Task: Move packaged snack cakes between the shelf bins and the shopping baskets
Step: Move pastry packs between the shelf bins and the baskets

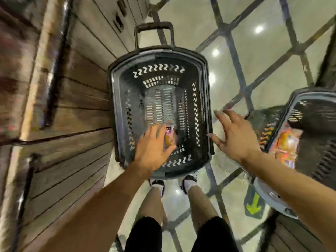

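Head view: wooden shelving (69, 99) beside basket (205, 113).

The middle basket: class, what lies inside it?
Inside the middle basket, one small snack pack lies beside the left hand. The hand covers part of the floor there.

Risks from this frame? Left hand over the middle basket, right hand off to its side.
1. The left hand has its fingers spread over a snack pack rather than curled round it; the pack could slip into the basket.
2. The right hand hangs open beside the basket's rim and might bump it.
3. The frame is blurred by motion, so whether the left hand really holds the pack is unclear.
4. The feet stand right against the basket; a step may kick it.
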